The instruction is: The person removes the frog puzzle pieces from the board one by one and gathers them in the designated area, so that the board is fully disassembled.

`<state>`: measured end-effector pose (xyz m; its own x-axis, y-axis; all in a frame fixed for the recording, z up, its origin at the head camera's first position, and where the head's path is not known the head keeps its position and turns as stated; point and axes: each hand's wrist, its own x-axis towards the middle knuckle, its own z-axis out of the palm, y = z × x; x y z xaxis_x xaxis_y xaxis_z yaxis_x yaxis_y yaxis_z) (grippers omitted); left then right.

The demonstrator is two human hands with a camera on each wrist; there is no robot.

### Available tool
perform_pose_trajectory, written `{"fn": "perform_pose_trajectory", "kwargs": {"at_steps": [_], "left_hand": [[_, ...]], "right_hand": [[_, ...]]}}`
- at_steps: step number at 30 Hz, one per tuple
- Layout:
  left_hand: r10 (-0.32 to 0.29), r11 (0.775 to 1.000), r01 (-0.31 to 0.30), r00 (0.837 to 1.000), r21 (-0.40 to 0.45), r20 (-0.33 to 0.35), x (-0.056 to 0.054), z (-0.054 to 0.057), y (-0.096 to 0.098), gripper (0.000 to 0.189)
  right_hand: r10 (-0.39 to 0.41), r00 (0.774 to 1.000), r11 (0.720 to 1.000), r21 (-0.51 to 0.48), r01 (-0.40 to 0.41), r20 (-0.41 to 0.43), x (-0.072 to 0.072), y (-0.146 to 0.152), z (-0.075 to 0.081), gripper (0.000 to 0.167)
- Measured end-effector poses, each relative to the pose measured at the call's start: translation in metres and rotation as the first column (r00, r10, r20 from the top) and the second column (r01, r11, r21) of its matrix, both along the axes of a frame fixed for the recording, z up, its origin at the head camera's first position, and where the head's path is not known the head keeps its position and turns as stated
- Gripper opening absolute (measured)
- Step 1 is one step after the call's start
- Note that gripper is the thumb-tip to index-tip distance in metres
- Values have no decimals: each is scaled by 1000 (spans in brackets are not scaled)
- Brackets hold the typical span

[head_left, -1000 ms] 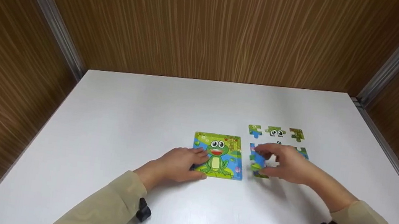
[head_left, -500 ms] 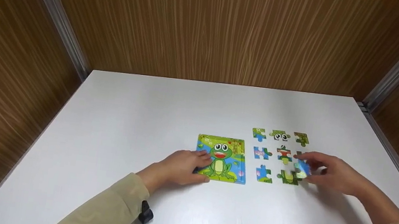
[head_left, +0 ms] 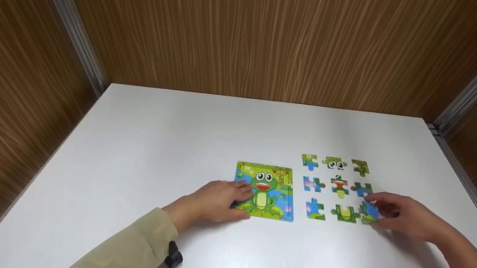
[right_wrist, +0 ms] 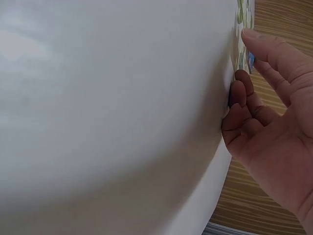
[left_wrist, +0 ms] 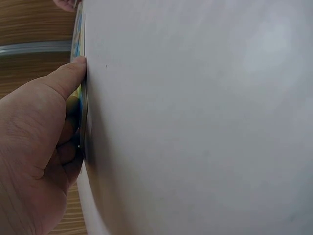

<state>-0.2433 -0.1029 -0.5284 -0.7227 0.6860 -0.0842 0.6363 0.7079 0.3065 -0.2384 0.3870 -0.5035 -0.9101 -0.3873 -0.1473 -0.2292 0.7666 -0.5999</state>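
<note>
My left hand (head_left: 219, 200) rests on the left side of a square frog puzzle board (head_left: 273, 198), its thumb along the near edge, as the left wrist view also shows. To the right of the board, puzzle pieces lie spaced in three rows. At the near right end of them, my right hand (head_left: 414, 217) pinches a blue and green corner puzzle piece (head_left: 371, 210) between thumb and fingers. That piece is down at the table, close beside the green frog-body piece (head_left: 345, 213). In the right wrist view the thumb (right_wrist: 266, 46) hides most of the piece.
The other pieces include one with frog eyes (head_left: 335, 164) and one with a red mouth (head_left: 339, 184). Everything lies on a white table (head_left: 202, 129), enclosed by wood-grain panels (head_left: 269, 36) at the back and sides.
The right hand has carried the corner piece rightward from the left column and lowered it at the near right of the rows. The left hand stays on the board.
</note>
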Motion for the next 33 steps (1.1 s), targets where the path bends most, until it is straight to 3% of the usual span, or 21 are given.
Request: {"fn": "perform_pose_trajectory", "kwargs": {"at_steps": [22, 27, 33], "left_hand": [[5, 1000, -5, 1000, 28, 3, -2, -2, 1, 66], [6, 999, -6, 1000, 50, 4, -4, -2, 1, 65], [-9, 997, 9, 1000, 80, -1, -5, 2, -1, 65]], "right_hand": [[-36, 999, 998, 56, 37, -24, -3, 5, -6, 62], [-47, 998, 997, 51, 49, -39, -2, 6, -1, 63], [-81, 989, 995, 44, 87, -125, -1, -1, 11, 54]]}}
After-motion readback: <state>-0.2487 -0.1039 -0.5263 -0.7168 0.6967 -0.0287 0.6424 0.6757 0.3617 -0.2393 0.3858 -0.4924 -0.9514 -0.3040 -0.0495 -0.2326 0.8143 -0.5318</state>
